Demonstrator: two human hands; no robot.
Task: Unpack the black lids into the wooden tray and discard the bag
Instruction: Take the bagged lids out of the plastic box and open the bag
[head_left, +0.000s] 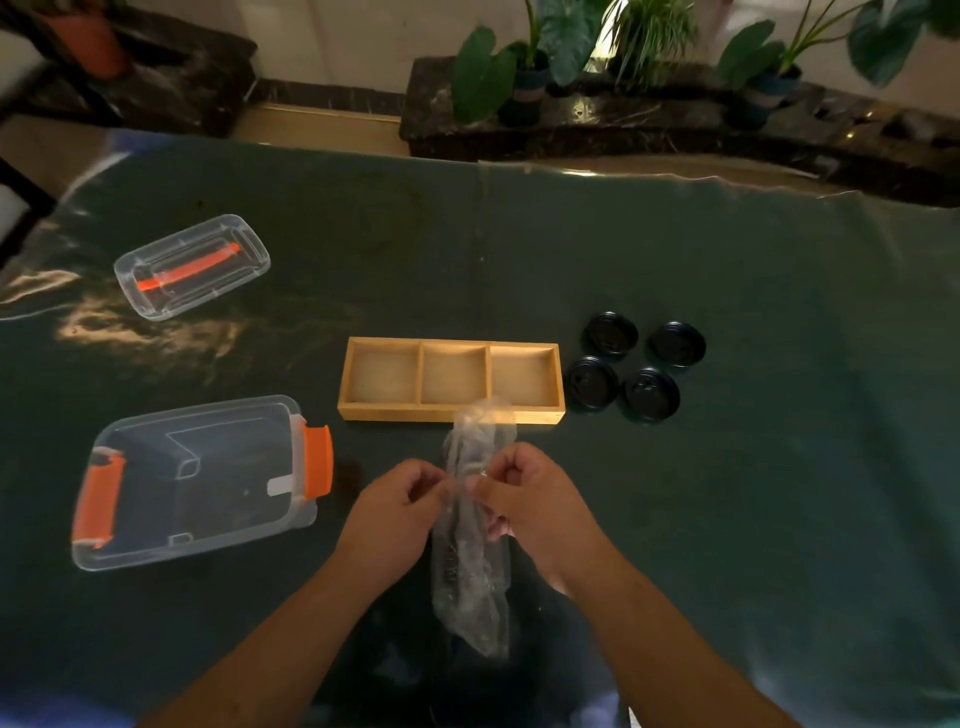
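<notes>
A clear plastic bag (470, 566) hangs upright in front of me, just below the wooden tray (451, 413). My left hand (396, 512) and my right hand (535, 501) both pinch the bag near its upper part, one on each side. The bag looks crumpled; I cannot tell what is inside it. The tray has three compartments with nothing in them. Several black round lids (635, 368) lie flat on the table right of the tray.
An open clear bin with orange latches (197, 480) stands at the left, its clear lid with an orange handle (192, 266) farther back. The table is covered in dark green cloth (779, 467). Potted plants (530, 62) stand on a ledge beyond it.
</notes>
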